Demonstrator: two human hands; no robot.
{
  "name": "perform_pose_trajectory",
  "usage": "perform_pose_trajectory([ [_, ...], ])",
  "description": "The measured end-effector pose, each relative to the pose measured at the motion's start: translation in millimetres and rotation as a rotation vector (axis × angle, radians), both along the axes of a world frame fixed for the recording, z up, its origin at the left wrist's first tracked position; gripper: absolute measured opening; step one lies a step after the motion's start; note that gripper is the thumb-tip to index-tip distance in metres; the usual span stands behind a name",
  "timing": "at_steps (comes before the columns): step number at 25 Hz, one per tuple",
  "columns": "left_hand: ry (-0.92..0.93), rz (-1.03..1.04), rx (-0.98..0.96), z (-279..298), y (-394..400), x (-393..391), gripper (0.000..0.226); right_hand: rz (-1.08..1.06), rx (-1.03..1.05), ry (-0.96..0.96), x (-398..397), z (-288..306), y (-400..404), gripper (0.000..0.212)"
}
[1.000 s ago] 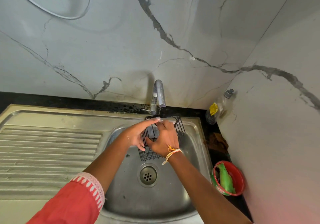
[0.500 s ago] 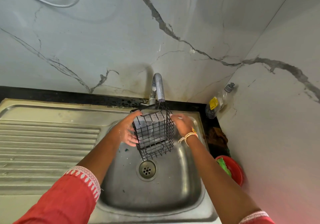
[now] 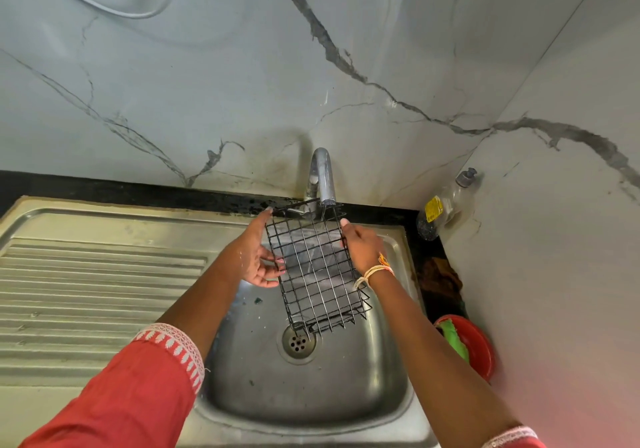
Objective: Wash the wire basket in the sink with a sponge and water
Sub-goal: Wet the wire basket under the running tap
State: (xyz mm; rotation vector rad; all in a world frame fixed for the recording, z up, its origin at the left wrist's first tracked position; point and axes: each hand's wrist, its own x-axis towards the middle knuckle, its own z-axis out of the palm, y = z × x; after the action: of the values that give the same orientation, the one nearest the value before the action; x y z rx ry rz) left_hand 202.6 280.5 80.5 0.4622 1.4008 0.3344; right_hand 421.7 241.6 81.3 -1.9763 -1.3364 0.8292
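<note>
Sink point(image 3: 381, 395) bowl sits at the near R end of the steel top, drain point(image 3: 298, 342) in its middle, ribbed drainboard point(image 3: 86, 291) to the L. Red bowl point(image 3: 479, 350) w/ a green item point(image 3: 455, 342) on the worktop point(image 3: 429, 260) by the sink's R edge. Basket point(image 3: 317, 267), black wire, is held over the bowl, tilted, low end just above the drain, top end under the tap point(image 3: 323, 177) at the sink's back edge. L hand point(image 3: 254, 257) touches the basket's L side w/ fingers straight, thumb along the top edge; no curl round the wire. R hand point(image 3: 362, 245) grips the R side, fingers wrapped on the wire, thread band at the wrist. Clear bottle point(image 3: 445, 208) stands in the far R corner by the wall.
</note>
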Motion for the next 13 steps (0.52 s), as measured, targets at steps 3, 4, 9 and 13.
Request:
perform_pose_trajectory([
  [3, 0.062, -0.067, 0.092, 5.4, -0.7, 4.0, 0.101, -0.194, 0.007, 0.236, 1.3, -3.2, 0.2, 0.056],
  [4, 0.084, -0.074, 0.140, 5.5, -3.0, 5.4, 0.093, -0.248, 0.004, 0.319, 3.5, -3.7, -1.2, 0.053],
  [9, 0.082, 0.001, 0.463, -2.3, -31.6, 21.8, 0.043, -0.360, -0.059, 0.536, 10.2, -8.1, 2.6, 0.036],
  [13, 0.032, -0.060, 0.616, 11.7, -40.3, 32.4, 0.026, -0.478, -0.092, 0.624, 9.5, -3.1, 8.6, 0.041],
])
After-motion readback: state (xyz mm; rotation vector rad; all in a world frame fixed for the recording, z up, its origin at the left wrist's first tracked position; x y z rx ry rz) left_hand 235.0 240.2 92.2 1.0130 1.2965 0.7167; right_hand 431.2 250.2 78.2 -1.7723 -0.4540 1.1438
